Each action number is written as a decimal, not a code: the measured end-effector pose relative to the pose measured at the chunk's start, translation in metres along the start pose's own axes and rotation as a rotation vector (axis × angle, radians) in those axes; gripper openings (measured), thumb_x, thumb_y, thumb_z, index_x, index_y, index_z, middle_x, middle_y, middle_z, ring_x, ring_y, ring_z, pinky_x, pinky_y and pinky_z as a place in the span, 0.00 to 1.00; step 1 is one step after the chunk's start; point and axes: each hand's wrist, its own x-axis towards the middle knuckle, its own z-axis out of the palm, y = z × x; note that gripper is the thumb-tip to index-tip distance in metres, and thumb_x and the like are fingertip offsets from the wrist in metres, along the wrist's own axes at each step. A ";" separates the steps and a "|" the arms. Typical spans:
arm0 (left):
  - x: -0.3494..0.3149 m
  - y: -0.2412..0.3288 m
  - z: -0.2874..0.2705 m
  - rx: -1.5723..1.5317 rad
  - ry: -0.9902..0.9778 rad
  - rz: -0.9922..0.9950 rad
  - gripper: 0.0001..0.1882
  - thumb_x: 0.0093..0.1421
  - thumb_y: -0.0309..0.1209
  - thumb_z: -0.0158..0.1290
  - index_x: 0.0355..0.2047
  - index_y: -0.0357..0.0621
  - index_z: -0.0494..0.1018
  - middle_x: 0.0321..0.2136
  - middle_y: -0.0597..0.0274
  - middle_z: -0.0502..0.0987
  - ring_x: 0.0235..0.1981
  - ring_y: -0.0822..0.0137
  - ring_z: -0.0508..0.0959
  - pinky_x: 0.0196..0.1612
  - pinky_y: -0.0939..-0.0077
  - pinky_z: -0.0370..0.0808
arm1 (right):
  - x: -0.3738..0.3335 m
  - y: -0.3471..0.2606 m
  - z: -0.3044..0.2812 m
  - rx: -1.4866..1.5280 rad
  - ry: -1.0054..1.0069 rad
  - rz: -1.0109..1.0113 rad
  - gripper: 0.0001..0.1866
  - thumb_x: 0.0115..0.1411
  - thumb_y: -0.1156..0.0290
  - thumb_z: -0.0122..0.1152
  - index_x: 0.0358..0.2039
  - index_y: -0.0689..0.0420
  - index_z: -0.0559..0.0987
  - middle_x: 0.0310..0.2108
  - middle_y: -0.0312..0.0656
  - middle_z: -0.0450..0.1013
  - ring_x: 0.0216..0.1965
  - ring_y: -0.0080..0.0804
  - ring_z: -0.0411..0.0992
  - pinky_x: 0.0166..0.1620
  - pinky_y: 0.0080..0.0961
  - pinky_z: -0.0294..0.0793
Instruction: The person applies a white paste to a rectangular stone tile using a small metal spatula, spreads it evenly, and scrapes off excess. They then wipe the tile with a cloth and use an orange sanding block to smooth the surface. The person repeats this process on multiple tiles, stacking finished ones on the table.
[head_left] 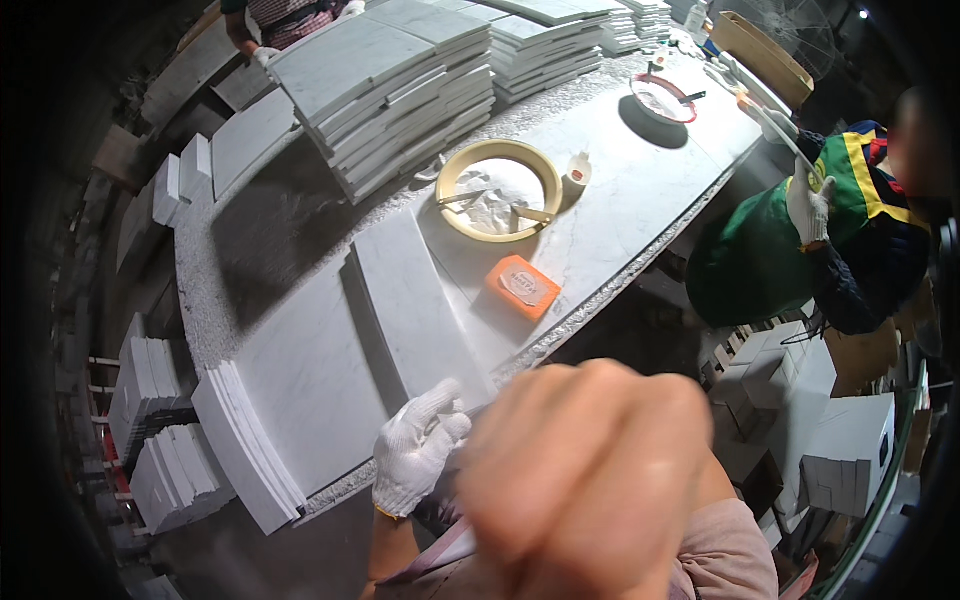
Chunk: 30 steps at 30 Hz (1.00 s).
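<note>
My left hand, in a white knitted glove, is closed with its fingers curled, beside the near end of a long pale marble strip. Whatever lies inside those fingers, if anything, I cannot make out. My right hand is bare and held up very close, knuckles outward in a fist, slightly blurred; its fingertips are hidden. The strip rests over a wider marble slab. Right of the strip sits an orange block-shaped item, and beyond it a yellow basin holding white material and two scraper-like tools.
Stacked marble tiles rise at the table's far side. A small bottle stands by the basin. Farther off are a red-rimmed basin and a gloved co-worker in green. Another person stands behind the stacks. Stone pieces sit at lower left.
</note>
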 end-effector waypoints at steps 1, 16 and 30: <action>-0.002 0.001 0.000 0.012 -0.002 -0.018 0.21 0.65 0.30 0.65 0.58 0.41 0.80 0.42 0.54 0.85 0.42 0.66 0.84 0.47 0.71 0.81 | -0.002 -0.004 0.000 0.081 -0.020 0.145 0.16 0.57 0.68 0.81 0.22 0.62 0.81 0.19 0.36 0.72 0.19 0.23 0.67 0.19 0.21 0.58; -0.004 0.016 0.007 -0.306 -0.044 -0.224 0.20 0.67 0.23 0.61 0.59 0.33 0.76 0.44 0.53 0.79 0.41 0.60 0.86 0.43 0.69 0.86 | 0.023 -0.008 0.007 0.085 -0.558 0.601 0.13 0.52 0.72 0.74 0.22 0.57 0.75 0.18 0.36 0.68 0.21 0.34 0.67 0.26 0.32 0.63; 0.002 0.014 0.008 -0.337 -0.106 -0.257 0.22 0.68 0.21 0.60 0.60 0.28 0.73 0.47 0.51 0.75 0.40 0.52 0.87 0.43 0.61 0.91 | 0.017 0.007 -0.008 0.358 -0.493 0.804 0.13 0.55 0.70 0.79 0.25 0.58 0.79 0.19 0.33 0.70 0.22 0.23 0.67 0.27 0.26 0.64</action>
